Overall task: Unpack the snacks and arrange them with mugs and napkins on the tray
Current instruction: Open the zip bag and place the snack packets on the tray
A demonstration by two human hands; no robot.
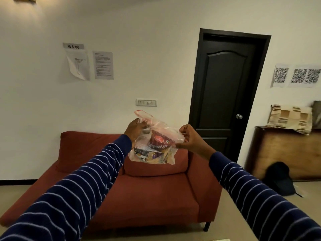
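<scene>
I hold a clear plastic bag up in the air in front of me, above the red sofa. Inside it are snack packets: a dark red one on top and darker packets below. My left hand pinches the bag's upper left edge. My right hand grips the bag's right edge at its mouth. Both arms are stretched out in navy sleeves with white stripes. No tray, mugs or napkins are in view.
A red sofa stands below the bag against the white wall. A dark door is behind on the right. A wooden cabinet with a folded cloth on top stands far right, with a black backpack on the floor beside it.
</scene>
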